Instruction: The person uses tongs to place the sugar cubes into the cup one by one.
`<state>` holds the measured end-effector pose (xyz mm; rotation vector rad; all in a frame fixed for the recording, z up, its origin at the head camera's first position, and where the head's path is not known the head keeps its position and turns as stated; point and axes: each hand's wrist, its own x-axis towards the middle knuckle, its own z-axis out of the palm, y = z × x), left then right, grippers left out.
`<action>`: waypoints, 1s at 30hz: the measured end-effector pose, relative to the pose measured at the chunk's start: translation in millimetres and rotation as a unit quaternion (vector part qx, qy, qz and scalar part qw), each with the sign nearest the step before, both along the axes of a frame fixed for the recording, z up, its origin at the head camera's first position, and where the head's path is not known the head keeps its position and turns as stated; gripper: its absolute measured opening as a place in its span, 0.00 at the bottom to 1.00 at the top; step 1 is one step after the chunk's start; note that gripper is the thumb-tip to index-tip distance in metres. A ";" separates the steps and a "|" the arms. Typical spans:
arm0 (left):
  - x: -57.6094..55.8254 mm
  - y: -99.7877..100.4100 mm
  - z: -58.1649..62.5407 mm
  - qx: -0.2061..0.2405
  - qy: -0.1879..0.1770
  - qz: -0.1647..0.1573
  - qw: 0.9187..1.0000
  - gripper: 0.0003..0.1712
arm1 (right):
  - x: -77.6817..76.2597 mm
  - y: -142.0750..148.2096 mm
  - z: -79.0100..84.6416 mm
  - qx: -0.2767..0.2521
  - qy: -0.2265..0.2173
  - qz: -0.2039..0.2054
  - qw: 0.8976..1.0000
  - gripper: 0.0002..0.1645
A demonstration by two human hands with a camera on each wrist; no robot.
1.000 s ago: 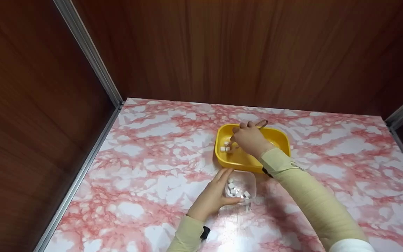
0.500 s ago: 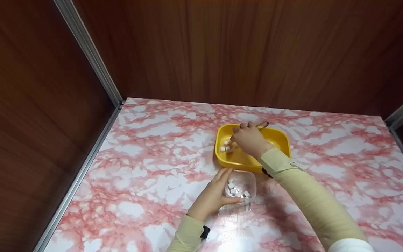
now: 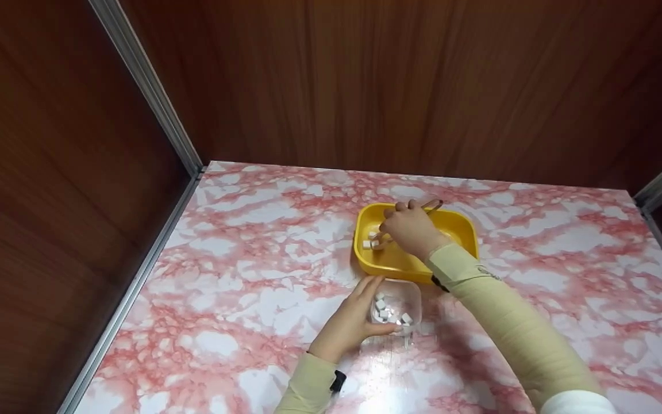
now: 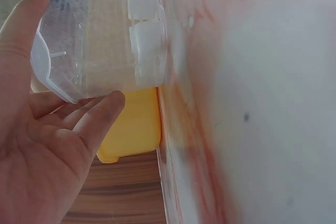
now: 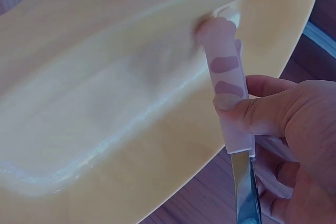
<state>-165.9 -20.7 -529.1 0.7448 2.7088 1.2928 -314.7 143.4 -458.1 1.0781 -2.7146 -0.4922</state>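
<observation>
My left hand (image 3: 343, 323) grips a clear plastic tub (image 3: 414, 294), thumb on the near side and fingers on the far side. Several small white cubes (image 3: 383, 314) lie in the tub. Just beyond it stands a yellow plastic tray (image 3: 394, 271). Over this tray my right hand (image 3: 416, 231) pinches small tongs (image 5: 226, 72) between thumb and fingers. The tongs have pink, paw-shaped plastic ends and metal arms. Their tips point down at white cubes (image 3: 367, 244) in the tray's left end; a pale cube (image 5: 231, 17) shows behind the tips in the right wrist view.
The table (image 3: 250, 276) has a red and white marbled top. A brown wood-look panel (image 3: 331, 86) rises behind it, with another panel (image 3: 49, 172) at the left. A metal rail (image 3: 153, 253) runs along the table's left edge.
The arms of the tongs look closer together at their rear end than a second ago. Both hands, the tub and the tray stay in place.
</observation>
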 end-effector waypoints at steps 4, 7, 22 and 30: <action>-0.3 0.4 -0.5 -0.001 -0.006 0.004 1.000 0.55 | 1.0 1.9 1.0 0.000 -0.012 -0.004 1.000 0.12; -0.6 0.9 -1.0 0.000 -0.011 0.006 1.000 0.56 | 2.7 3.3 2.1 -0.002 -0.024 -0.010 1.000 0.14; -1.6 0.9 0.4 -0.002 -0.003 0.002 1.000 0.55 | 3.5 2.6 3.9 0.000 -0.032 -0.024 0.999 0.14; -0.8 1.3 0.8 -0.005 -0.004 0.004 1.000 0.55 | 3.2 0.5 3.1 0.005 -0.029 -0.022 0.999 0.13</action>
